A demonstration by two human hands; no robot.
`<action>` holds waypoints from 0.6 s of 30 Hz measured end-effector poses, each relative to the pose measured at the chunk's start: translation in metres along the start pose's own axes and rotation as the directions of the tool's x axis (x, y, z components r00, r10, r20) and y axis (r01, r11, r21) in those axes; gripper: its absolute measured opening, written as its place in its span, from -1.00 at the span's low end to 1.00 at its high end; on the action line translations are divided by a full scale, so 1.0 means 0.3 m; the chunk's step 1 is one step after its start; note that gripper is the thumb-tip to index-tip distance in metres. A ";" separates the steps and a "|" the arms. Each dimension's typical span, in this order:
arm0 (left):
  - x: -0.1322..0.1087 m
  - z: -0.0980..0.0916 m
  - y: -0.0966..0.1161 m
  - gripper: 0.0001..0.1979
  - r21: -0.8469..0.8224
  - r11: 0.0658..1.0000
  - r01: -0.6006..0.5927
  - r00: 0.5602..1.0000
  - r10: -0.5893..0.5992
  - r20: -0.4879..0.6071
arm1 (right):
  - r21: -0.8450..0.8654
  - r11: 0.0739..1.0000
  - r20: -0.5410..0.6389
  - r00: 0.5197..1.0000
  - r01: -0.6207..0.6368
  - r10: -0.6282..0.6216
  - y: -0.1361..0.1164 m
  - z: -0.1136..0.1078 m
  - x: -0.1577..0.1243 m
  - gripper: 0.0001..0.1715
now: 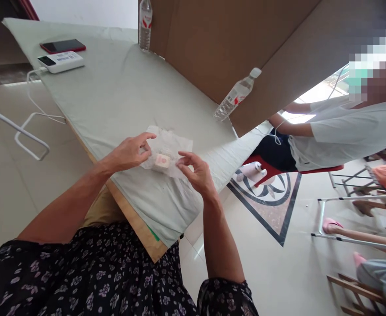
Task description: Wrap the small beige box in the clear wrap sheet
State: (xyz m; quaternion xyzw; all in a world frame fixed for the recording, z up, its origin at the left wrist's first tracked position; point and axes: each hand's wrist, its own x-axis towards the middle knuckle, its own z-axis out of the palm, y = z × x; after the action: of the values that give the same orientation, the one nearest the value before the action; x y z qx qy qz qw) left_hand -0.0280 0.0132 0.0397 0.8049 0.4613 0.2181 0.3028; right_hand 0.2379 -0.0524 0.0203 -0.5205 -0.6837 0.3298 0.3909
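Observation:
A small pale block [162, 160] with a pinkish mark on top sits on a crumpled sheet of thin translucent wrap [176, 142], near the table's corner. To the left of the block is my left hand [130, 152], its thumb and forefinger spread apart over the sheet's edge. My right hand [196, 172] hovers by the sheet's right side, thumb and fingers curved with a gap between them. Neither hand touches the block. Whether any fingertip touches the wrap is hard to make out.
A cloth-covered table [107, 87] carries a phone [63, 46], a white device [61, 62] with a cable, and two plastic bottles, one upright [145, 26], one tilted [236, 97] against a cardboard panel [212, 48]. A person in a white shirt [347, 136] sits behind it.

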 end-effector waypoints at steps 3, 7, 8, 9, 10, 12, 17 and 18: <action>-0.076 -0.023 -0.012 -0.39 -0.093 0.996 0.005 0.971 0.017 0.238 | -0.003 0.998 0.284 0.957 0.055 -0.052 -0.043 -0.013 -0.082 -0.66; -0.107 -0.010 -0.018 -0.48 0.106 0.994 -0.004 0.983 -0.016 0.184 | -0.088 0.996 0.360 0.931 -0.023 0.053 -0.054 0.000 -0.123 -0.74; -0.099 0.002 -0.017 -0.50 0.162 0.987 -0.017 0.995 0.001 0.102 | -0.106 0.994 0.285 0.956 -0.041 0.070 -0.048 0.007 -0.115 -0.74; -0.088 0.015 -0.016 -0.51 0.213 0.976 -0.052 0.998 0.043 0.047 | -0.119 0.992 0.198 0.977 -0.051 0.075 -0.039 0.013 -0.102 -0.74; -0.074 0.029 -0.015 -0.48 0.253 0.962 -0.103 0.995 0.096 0.037 | -0.134 0.989 0.107 0.992 -0.056 0.070 -0.027 0.019 -0.085 -0.74; -0.048 0.054 -0.017 -0.28 0.296 0.938 -0.181 0.981 0.152 0.119 | -0.191 0.979 -0.085 0.995 -0.076 0.060 0.004 0.025 -0.044 -0.72; -0.032 0.104 -0.050 0.10 0.364 0.919 -0.149 0.956 0.041 0.290 | -0.352 0.849 -0.422 0.876 -0.395 0.233 0.120 0.027 0.054 -0.38; -0.034 0.112 -0.057 0.13 0.377 0.916 -0.139 0.956 0.025 0.291 | -0.360 0.832 -0.419 0.870 -0.422 0.260 0.142 0.029 0.073 -0.32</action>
State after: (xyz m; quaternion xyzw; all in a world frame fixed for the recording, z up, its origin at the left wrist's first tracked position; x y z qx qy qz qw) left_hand -0.0221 0.0013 0.0029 0.8907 0.4136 0.0175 0.1878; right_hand 0.2462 -0.0212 -0.0163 -0.7607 -0.5530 0.1334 0.3126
